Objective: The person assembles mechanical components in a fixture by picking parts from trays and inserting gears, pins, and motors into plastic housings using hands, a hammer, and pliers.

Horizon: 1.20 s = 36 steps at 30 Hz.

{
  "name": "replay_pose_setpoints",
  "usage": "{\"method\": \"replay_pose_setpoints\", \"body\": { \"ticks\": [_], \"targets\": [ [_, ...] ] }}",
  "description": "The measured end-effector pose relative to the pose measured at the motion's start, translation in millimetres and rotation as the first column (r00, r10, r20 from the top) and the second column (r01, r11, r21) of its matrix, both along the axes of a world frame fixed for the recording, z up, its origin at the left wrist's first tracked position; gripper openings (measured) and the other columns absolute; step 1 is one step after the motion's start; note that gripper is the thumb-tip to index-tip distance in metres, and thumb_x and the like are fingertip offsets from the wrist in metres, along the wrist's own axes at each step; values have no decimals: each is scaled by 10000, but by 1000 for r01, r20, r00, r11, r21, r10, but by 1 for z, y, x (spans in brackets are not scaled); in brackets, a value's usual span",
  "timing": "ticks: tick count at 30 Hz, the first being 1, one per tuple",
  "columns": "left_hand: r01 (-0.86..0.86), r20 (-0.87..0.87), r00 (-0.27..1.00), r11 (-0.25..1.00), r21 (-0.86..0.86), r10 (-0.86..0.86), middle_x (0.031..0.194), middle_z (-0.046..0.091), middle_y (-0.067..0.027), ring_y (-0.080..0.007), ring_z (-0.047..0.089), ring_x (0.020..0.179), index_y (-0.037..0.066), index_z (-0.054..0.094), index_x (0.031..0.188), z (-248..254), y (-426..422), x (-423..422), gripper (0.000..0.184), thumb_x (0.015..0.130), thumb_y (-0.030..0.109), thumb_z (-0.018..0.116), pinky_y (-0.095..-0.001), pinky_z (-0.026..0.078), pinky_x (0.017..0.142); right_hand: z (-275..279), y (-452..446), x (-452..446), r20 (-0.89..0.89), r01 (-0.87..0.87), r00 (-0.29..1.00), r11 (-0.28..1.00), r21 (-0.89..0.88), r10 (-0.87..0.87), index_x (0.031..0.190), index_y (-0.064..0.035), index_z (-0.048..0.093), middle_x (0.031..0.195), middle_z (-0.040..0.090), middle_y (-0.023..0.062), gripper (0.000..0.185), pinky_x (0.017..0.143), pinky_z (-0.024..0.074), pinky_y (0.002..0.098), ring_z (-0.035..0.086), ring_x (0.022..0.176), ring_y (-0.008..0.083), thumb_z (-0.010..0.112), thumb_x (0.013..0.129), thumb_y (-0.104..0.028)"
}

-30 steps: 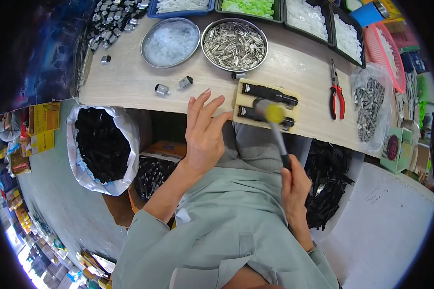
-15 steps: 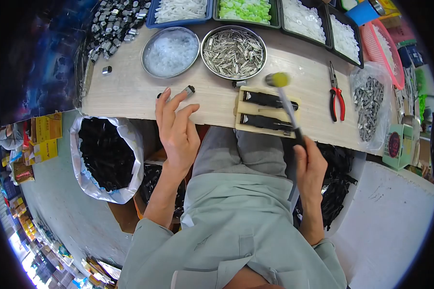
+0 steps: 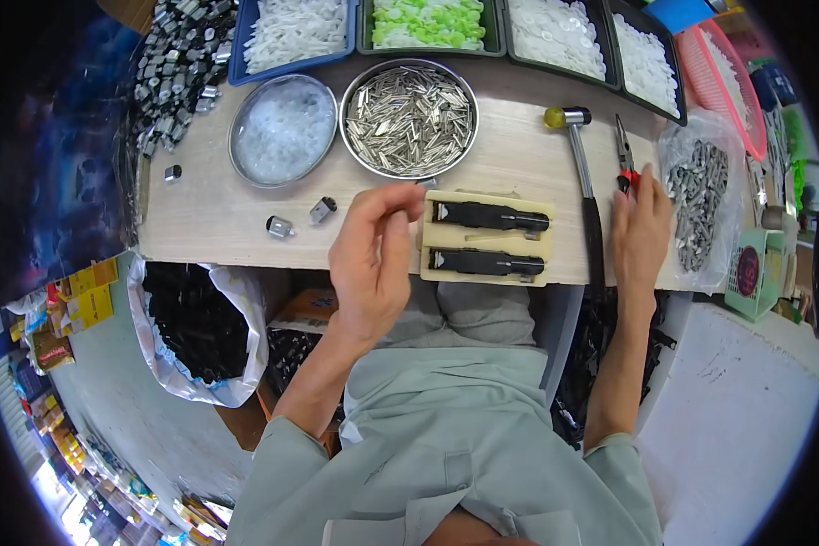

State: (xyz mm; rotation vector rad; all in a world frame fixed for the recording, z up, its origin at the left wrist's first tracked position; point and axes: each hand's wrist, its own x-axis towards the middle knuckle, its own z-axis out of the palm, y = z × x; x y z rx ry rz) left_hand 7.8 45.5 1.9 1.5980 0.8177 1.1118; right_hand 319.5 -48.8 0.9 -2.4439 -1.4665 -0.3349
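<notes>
A cream fixture (image 3: 487,239) lies near the table's front edge with two black parts in it, an upper one (image 3: 490,217) and a lower one (image 3: 485,263). My left hand (image 3: 371,259) is at the fixture's left side, fingers bent toward its upper left corner; whether the fingertips pinch anything is too small to tell. The hammer (image 3: 583,173), with a yellow-tipped head and black handle, rests on the table right of the fixture. Over the handles of the red and black pliers (image 3: 624,155) is my right hand (image 3: 643,227), partly hiding them.
Metal pins fill a round bowl (image 3: 344,127); a second bowl (image 3: 235,136) holds translucent pieces. Trays (image 3: 504,45) of small parts line the back. Small motors (image 3: 279,227) lie at left. A clear bag (image 3: 728,200) of metal parts is at right, and a white sack (image 3: 257,341) stands below.
The hammer has left my right hand and lies on the table. My right hand has moved right to the pliers. My left hand has come back to the fixture's left side.
</notes>
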Motion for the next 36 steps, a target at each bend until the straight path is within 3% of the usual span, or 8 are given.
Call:
{"method": "replay_pose_setpoints", "body": {
  "ticks": [4, 8, 10, 12, 15, 17, 21, 36],
  "targets": [
    [92, 69, 994, 994, -59, -88, 1224, 620, -146, -167, 622, 1073, -55, 477, 1351, 7, 10, 25, 323, 1030, -62, 438, -308, 502, 980, -14, 5, 7, 183, -74, 979, 993, -92, 90, 1409, 10, 523, 1191, 604, 220, 485, 949, 475, 464, 576, 1100, 383, 645, 964, -140],
    [127, 30, 992, 991, -36, -126, 1212, 630, -138, -164, 626, 1076, -38, 496, 1347, 8, 13, 37, 330, 1021, -71, 459, -304, 506, 981, 4, -13, -4, -262, -48, 961, 986, 158, 88, 1262, 17, 572, 1090, 636, 152, 362, 835, 516, 389, 627, 942, 272, 654, 916, -46],
    [134, 17, 991, 990, -37, -134, 1184, 644, -130, -152, 627, 1070, -40, 521, 1324, 8, 10, 40, 308, 1021, -65, 472, -302, 512, 974, 18, -44, -32, -602, 110, 796, 964, 243, 61, 1197, 16, 574, 1052, 651, 115, 326, 798, 523, 330, 637, 884, 203, 656, 881, 12],
    [157, -70, 985, 988, 7, -156, 1144, 661, -130, -161, 639, 1044, -33, 563, 1275, 8, 9, 43, 281, 999, -64, 519, -304, 522, 938, 16, -71, -57, -704, 43, 684, 953, 300, 191, 1119, 11, 589, 1008, 668, 69, 299, 788, 510, 268, 633, 842, 141, 627, 831, 83],
    [217, -195, 964, 959, 182, -181, 1069, 666, -147, -282, 652, 973, -20, 607, 1181, 15, 10, 54, 286, 905, -90, 591, -358, 526, 852, 29, -90, -95, -846, 29, 529, 996, 86, 58, 1097, 25, 626, 992, 682, 108, 317, 815, 515, 273, 656, 878, 153, 561, 806, 131],
    [273, -276, 941, 923, 272, -196, 1059, 658, -152, -372, 618, 999, -6, 620, 1149, 17, 10, 62, 345, 815, -68, 678, -421, 513, 859, 18, -97, -107, -872, 91, 490, 995, 32, -17, 1120, 45, 629, 987, 677, 148, 330, 806, 519, 297, 671, 893, 203, 547, 809, 119],
    [386, -402, 884, 856, 343, -238, 1074, 651, -154, -355, 614, 1019, -4, 636, 1151, 22, 13, 72, 367, 800, -14, 741, -409, 505, 873, 8, -95, -108, -846, 46, 533, 997, 64, 30, 1075, 65, 635, 1020, 663, 181, 267, 819, 516, 354, 666, 905, 332, 562, 819, 89],
    [484, -539, 810, 782, 394, -229, 1029, 640, -134, -328, 650, 925, 12, 637, 1129, 29, 10, 70, 345, 799, -10, 734, -410, 529, 765, 29, -87, -123, -779, -10, 595, 971, 238, 197, 1007, 68, 645, 1114, 629, 190, 226, 850, 518, 365, 657, 970, 338, 584, 798, 128]
  ]
}}
